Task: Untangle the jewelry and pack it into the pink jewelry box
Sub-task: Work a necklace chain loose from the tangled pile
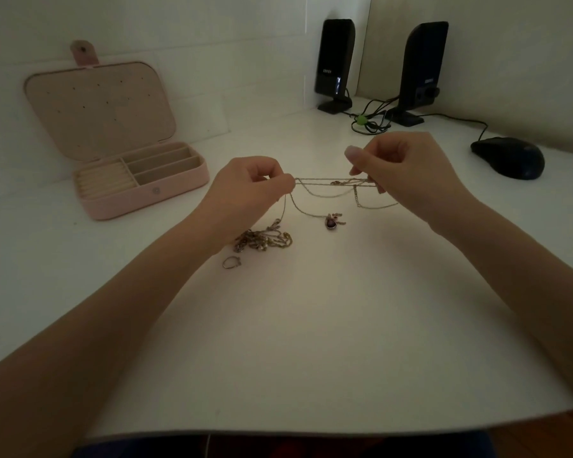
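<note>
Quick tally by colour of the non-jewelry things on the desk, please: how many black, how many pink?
Black upright desktop speakers: 2
Black computer mouse: 1
Pink rectangular jewelry box, lid open: 1
Black: 3
Pink: 1
Total: 4

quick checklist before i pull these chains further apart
1. Left hand pinches the chain strands: ok.
2. Right hand pinches the other end: ok.
3. Strands separated: not ok, several run together with a knot near the right fingers.
4. Pendant hanging free of the heap of jewelry: cannot tell.
5. Pink jewelry box open, compartments showing: ok.
6. Ring apart from the heap: ok.
</note>
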